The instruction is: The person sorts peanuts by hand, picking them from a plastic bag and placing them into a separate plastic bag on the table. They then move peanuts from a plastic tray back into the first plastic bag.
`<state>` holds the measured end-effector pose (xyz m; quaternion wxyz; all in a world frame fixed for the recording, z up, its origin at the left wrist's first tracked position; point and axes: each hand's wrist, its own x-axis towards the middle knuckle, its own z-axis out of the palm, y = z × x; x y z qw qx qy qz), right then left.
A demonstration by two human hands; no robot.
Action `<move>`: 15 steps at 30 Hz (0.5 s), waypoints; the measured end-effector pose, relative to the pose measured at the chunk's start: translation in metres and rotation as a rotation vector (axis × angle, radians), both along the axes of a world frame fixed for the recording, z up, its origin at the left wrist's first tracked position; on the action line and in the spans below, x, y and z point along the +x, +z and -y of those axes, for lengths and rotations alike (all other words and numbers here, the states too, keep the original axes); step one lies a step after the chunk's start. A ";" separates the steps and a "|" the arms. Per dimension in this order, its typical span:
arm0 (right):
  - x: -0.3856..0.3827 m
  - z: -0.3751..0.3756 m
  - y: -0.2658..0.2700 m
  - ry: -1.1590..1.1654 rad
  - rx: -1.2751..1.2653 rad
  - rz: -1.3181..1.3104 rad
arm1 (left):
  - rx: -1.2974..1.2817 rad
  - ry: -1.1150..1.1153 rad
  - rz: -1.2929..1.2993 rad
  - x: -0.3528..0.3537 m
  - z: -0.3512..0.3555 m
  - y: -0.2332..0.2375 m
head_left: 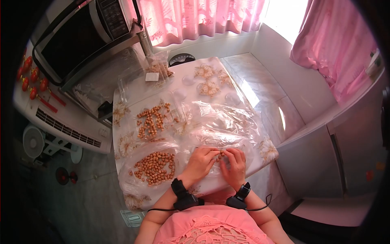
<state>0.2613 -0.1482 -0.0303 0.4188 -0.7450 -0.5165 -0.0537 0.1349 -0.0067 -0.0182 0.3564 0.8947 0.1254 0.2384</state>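
We bring our left hand (pixel 198 164) and right hand (pixel 235 166) together over clear plastic (pixel 221 128), probably so that small bits land there, not on the floral tablecloth (pixel 266 151). Our fingertips nearly meet around small brown nuts (pixel 220 155), with thumb and forefinger only slightly apart on each hand; we cannot tell which fingers actually grip (the pieces are tiny here). The nut pile (pixel 156 167) sits in an open bag (pixel 129 181) beside our left forearm, presumably for easy reach, with more nuts (pixel 152 122) scattered beyond.
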 end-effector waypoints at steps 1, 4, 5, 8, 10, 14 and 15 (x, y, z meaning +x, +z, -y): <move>0.000 0.000 0.000 0.004 -0.002 0.000 | 0.049 0.027 0.008 0.001 0.001 -0.002; 0.000 -0.001 0.000 0.016 -0.006 0.007 | 0.106 0.039 0.007 0.001 0.002 -0.005; 0.000 0.000 0.001 0.019 -0.007 0.009 | 0.106 0.041 0.007 0.000 0.002 -0.006; 0.000 0.000 0.001 0.023 -0.009 0.009 | 0.121 0.039 -0.003 -0.002 0.001 -0.008; 0.000 0.000 0.000 0.023 -0.011 0.008 | 0.109 0.059 -0.005 -0.002 0.002 -0.007; 0.000 0.000 -0.003 0.022 -0.012 0.023 | 0.118 0.085 -0.021 0.000 0.005 -0.010; 0.000 0.000 -0.004 0.027 -0.012 0.036 | 0.121 0.082 -0.019 0.000 0.004 -0.011</move>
